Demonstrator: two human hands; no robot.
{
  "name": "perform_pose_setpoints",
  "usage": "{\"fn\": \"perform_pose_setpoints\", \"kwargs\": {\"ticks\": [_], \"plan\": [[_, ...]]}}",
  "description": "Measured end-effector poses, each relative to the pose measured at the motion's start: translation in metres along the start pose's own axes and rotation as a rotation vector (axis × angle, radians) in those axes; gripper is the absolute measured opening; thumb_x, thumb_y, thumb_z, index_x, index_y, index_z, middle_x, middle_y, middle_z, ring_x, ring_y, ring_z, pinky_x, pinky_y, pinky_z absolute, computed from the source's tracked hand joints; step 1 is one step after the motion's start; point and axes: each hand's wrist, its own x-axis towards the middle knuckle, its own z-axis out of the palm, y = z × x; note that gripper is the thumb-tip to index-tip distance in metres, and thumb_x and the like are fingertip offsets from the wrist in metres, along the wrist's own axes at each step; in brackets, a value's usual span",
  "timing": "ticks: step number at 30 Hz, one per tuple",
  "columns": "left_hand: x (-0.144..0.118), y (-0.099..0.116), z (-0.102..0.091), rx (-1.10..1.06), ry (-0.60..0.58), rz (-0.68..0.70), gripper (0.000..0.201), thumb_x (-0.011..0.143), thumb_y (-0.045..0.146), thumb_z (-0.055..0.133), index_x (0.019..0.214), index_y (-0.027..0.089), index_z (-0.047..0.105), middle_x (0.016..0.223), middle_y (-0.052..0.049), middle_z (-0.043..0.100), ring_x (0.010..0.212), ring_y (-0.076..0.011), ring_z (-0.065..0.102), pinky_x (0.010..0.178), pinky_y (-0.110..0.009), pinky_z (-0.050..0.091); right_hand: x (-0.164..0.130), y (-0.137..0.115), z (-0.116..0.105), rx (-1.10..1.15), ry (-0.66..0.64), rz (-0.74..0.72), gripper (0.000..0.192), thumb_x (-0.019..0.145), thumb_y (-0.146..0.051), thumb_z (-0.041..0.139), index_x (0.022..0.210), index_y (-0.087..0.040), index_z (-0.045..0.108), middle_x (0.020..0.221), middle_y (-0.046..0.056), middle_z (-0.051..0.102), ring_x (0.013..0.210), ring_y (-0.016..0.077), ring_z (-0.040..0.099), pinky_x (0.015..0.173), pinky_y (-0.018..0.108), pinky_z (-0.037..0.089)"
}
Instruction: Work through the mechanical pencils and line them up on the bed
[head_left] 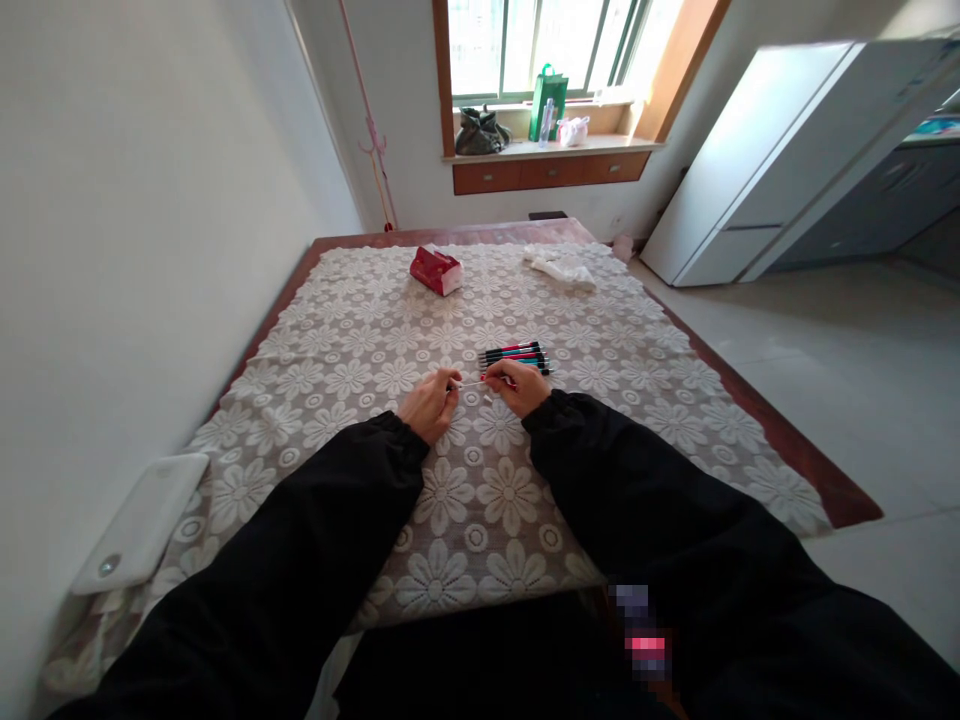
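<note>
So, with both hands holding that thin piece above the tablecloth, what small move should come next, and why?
Probably bring the thin rod toward the pen part in the right hand. The left hand pinches its other end, and the other pens lie whole just behind, so this one looks taken apart.

No readable text, labels or numbers anywhere.

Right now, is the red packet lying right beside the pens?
No, the red packet lies far up the tablecloth, well apart from the pens.
</note>
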Motion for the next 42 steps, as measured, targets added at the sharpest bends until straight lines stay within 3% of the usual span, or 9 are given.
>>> {"fn": "perform_pose_setpoints", "kwargs": {"ticks": [7,12,15,18,24,26,34,39,42], "plan": [[-0.0005,-0.0019,0.0018,0.012,0.014,0.064,0.021,0.098,0.024,0.045,0.118,0.02,0.046,0.097,-0.007,0.067,0.096,-0.0224,0.065,0.088,-0.038,0.052,-0.0016,0.003,0.0019,-0.102,-0.024,-0.105,0.016,0.095,-0.034,0.063,0.089,-0.023,0.073,0.08,0.004,0.073,0.076,0.0177,0.067,0.076,0.029,0.051],[0.0004,0.0009,-0.0017,0.088,-0.037,0.134,0.02,0.102,0.034,0.048,0.116,0.021,0.053,0.098,-0.006,0.068,0.096,-0.0226,0.064,0.089,-0.037,0.052,-0.003,0.0002,0.0028,-0.123,-0.083,-0.149,0.018,0.096,-0.04,0.064,0.096,-0.024,0.072,0.082,0.003,0.075,0.077,0.0171,0.067,0.079,0.03,0.05],[0.0007,0.0025,-0.0038,0.106,-0.052,0.156,0.018,0.104,0.031,0.044,0.106,0.021,0.059,0.094,-0.006,0.068,0.092,-0.0209,0.064,0.085,-0.034,0.052,-0.0028,-0.0015,0.0036,-0.134,-0.11,-0.137,0.027,0.09,-0.048,0.072,0.103,-0.024,0.069,0.08,0.001,0.074,0.075,0.0175,0.064,0.081,0.032,0.048],[0.0003,0.0024,-0.0044,0.095,0.008,0.117,0.019,0.104,0.027,0.043,0.104,0.021,0.061,0.091,-0.005,0.067,0.09,-0.0199,0.064,0.083,-0.032,0.052,-0.0016,-0.003,0.0023,-0.241,-0.114,-0.116,0.039,0.083,-0.049,0.079,0.107,-0.022,0.066,0.082,0.002,0.072,0.08,0.0196,0.061,0.084,0.034,0.044],[0.0005,0.0008,-0.0036,0.087,0.047,0.095,0.026,0.1,0.018,0.042,0.116,0.022,0.063,0.091,-0.004,0.069,0.094,-0.0196,0.063,0.087,-0.032,0.052,0.0003,-0.0034,-0.0025,-0.514,-0.287,-0.144,0.009,0.086,-0.031,0.071,0.086,-0.022,0.069,0.092,0.006,0.07,0.091,0.0223,0.055,0.084,0.036,0.036],[0.0009,0.0009,-0.0036,0.088,0.037,0.079,0.024,0.099,0.017,0.041,0.11,0.022,0.063,0.091,-0.004,0.069,0.095,-0.0199,0.063,0.089,-0.033,0.051,0.0003,-0.002,-0.0026,-0.499,-0.303,-0.16,0.009,0.09,-0.029,0.067,0.086,-0.022,0.068,0.092,0.005,0.07,0.091,0.0218,0.056,0.083,0.036,0.036],[0.0016,0.0054,-0.0051,0.159,-0.013,0.017,0.021,0.1,0.022,0.039,0.096,0.023,0.06,0.087,-0.004,0.065,0.089,-0.0208,0.061,0.084,-0.034,0.05,-0.0002,0.0009,-0.0005,-0.221,-0.138,-0.2,0.012,0.099,-0.03,0.059,0.093,-0.022,0.066,0.082,0.004,0.069,0.08,0.0187,0.061,0.08,0.032,0.045],[0.0025,0.0076,-0.0071,0.211,-0.054,0.055,0.031,0.106,0.036,0.037,0.089,0.022,0.059,0.083,-0.005,0.064,0.086,-0.0219,0.06,0.08,-0.035,0.05,-0.0007,-0.0027,0.0008,-0.081,-0.095,-0.225,0.014,0.099,-0.035,0.058,0.094,-0.024,0.065,0.081,0.003,0.068,0.079,0.0184,0.061,0.076,0.032,0.05],[0.0023,0.0062,-0.0069,0.22,-0.075,0.083,0.03,0.106,0.035,0.039,0.09,0.022,0.061,0.084,-0.005,0.065,0.087,-0.0215,0.06,0.081,-0.034,0.05,-0.0018,-0.0024,0.0026,-0.041,-0.096,-0.217,0.012,0.098,-0.033,0.058,0.095,-0.024,0.065,0.082,0.003,0.067,0.079,0.0181,0.061,0.075,0.032,0.051]]}}
